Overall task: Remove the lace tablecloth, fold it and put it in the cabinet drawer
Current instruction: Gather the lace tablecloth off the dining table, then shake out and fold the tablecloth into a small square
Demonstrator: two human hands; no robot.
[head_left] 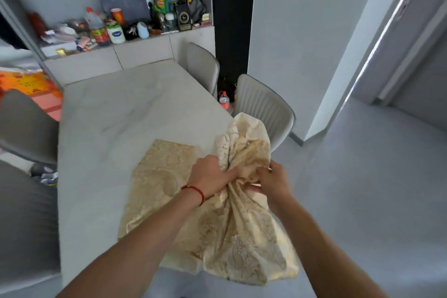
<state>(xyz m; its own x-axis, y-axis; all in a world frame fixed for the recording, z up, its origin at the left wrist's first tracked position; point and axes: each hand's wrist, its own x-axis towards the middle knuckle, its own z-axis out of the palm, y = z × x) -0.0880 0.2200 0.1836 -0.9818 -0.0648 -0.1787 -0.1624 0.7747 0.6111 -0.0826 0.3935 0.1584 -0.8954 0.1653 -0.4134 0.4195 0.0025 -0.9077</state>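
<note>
— What are the hands doing?

— Both grip the lace tablecloth (232, 230). The left hand (211, 176), with a red string (194, 191) round its wrist, has its fingers curled into a gathered bunch of the cloth. The right hand (272, 180) pinches the same bunch from the other side, just beside the left.

— And where is the tablecloth itself?

— At the near right corner of the counter (116, 123). Above the hands a crumpled puff of cloth stands up; below them the cloth fans out and hangs over the counter's near edge. Another part lies flat on the counter, left of the hands.

— What stands around the counter?

— Two pale ribbed chairs (262, 101) on its right side, the nearer one just behind the raised cloth. A small bottle with a red cap (224, 99) sits on the floor between them. A grey chair back (26, 126) is on the counter's left side.

— And beyond it?

— At the counter's far end runs a low cabinet (135, 52) with pale fronts, its top crowded with bottles, jars, a red cup and packets. To the counter's right is bare grey floor (362, 189).
</note>
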